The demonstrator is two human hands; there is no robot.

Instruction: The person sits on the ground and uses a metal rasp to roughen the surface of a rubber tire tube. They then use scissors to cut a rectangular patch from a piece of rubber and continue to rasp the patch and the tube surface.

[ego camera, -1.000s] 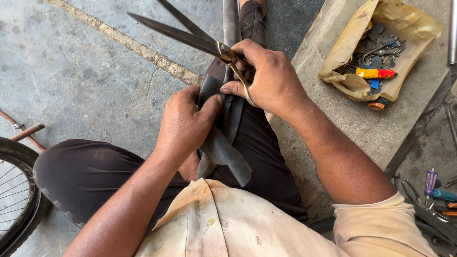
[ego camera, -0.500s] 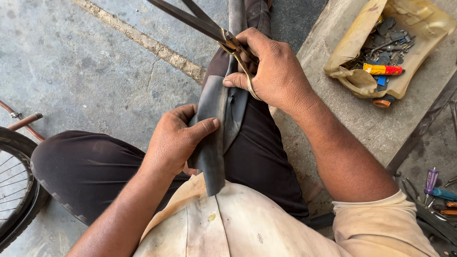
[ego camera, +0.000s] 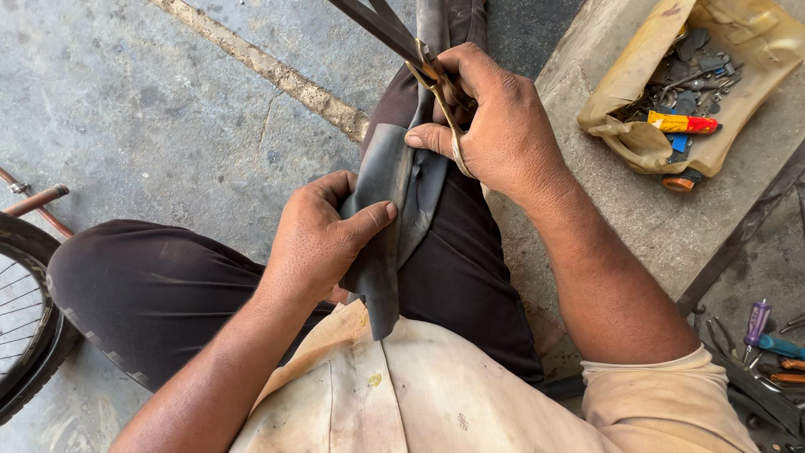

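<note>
My left hand [ego camera: 323, 239] grips a strip of black rubber inner tube [ego camera: 387, 218] that lies along my right thigh. My right hand [ego camera: 495, 117] holds large metal scissors [ego camera: 394, 38] with brass-coloured handles, blades apart and pointing up and away, and its thumb presses the upper part of the rubber strip. The strip's lower end hangs over my pale shirt. The far end of the tube runs out of view at the top.
A bicycle wheel [ego camera: 21, 319] and a rusty frame tube [ego camera: 33, 201] stand at the left on the concrete floor. On a stone slab [ego camera: 604, 210] at the right sits a yellowish cut container [ego camera: 637, 84] of small metal parts. Hand tools [ego camera: 767, 344] lie at the lower right.
My left hand has slid down the rubber strip and flattened it out along my thigh. My right hand with the scissors has moved up and slightly away.
</note>
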